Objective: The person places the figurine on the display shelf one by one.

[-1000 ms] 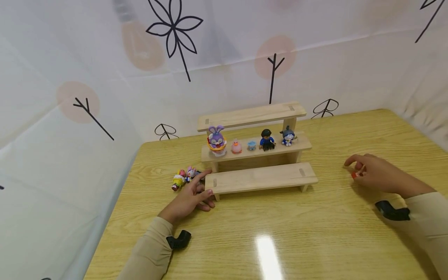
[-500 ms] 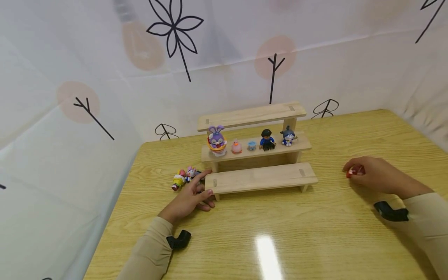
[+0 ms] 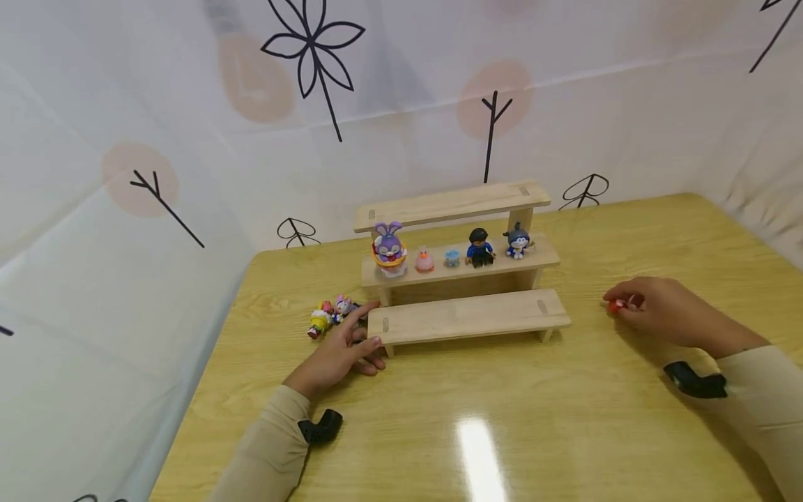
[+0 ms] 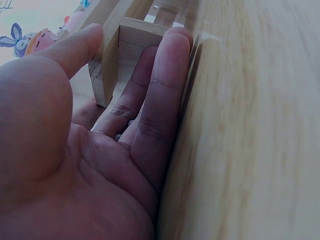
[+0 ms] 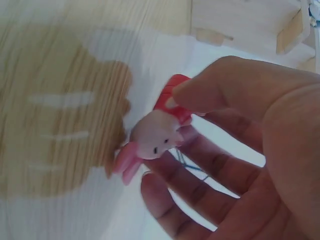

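Between the thumb and fingers of my right hand (image 3: 665,312) is a small toy animal figure (image 5: 157,132) with a pale head, pink ears and a red body. It is tipped ears-down in the right wrist view, close over the table. My left hand (image 3: 339,355) rests at the left end of the wooden step shelf (image 3: 464,317). Its thumb and forefinger lie at the lowest board's end, and in the left wrist view other fingers extend beneath the board beside its leg (image 4: 135,40). The figure is partly covered by the right fingers.
On the middle step stand a purple rabbit figure (image 3: 389,251), a pink bird figure (image 3: 424,261), a small blue piece (image 3: 452,258), a black-haired figure (image 3: 479,249) and a dark-blue figure (image 3: 518,242). Small figures (image 3: 321,320) lie left of the shelf, beside the left hand.
My right hand has moved left toward the shelf with the toy figure, its fingers closing in around it. The left hand stays at the shelf's end.
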Motion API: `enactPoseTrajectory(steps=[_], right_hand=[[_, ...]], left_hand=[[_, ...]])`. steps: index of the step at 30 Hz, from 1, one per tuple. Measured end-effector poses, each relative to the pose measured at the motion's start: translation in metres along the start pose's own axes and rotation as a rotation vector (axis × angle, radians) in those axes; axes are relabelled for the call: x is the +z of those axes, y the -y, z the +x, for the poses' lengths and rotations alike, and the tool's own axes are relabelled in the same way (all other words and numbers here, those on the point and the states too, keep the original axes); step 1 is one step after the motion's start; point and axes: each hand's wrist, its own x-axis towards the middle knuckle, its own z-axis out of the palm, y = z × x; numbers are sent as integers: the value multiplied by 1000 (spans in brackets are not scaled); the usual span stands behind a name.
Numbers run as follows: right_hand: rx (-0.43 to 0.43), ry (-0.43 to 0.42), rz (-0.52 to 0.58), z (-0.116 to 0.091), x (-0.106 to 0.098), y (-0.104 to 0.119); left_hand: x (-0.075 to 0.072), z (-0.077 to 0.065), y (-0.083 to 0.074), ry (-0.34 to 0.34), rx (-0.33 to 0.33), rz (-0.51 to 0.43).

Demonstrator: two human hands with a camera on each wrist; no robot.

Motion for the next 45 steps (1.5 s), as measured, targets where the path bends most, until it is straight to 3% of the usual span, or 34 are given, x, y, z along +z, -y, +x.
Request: enactPoseTrajectory(steps=[8,17,25,35,45], right_hand=[[-92,-153,21,3,2,22],[-162,-237,-10,4,-1,49],[-237,-310,29,5,1,68],[-310,-333,55,8,7,76],[-281,-338,92,14,12,85]], left_hand=[[-1,0,-1,-2,-12,11],[0,0,-2,-5,-8,6],[0,-1,-3,-11,-12,3],[2,0,-5,-7,-6,1],[1,0,-4,-8,-10,-4]])
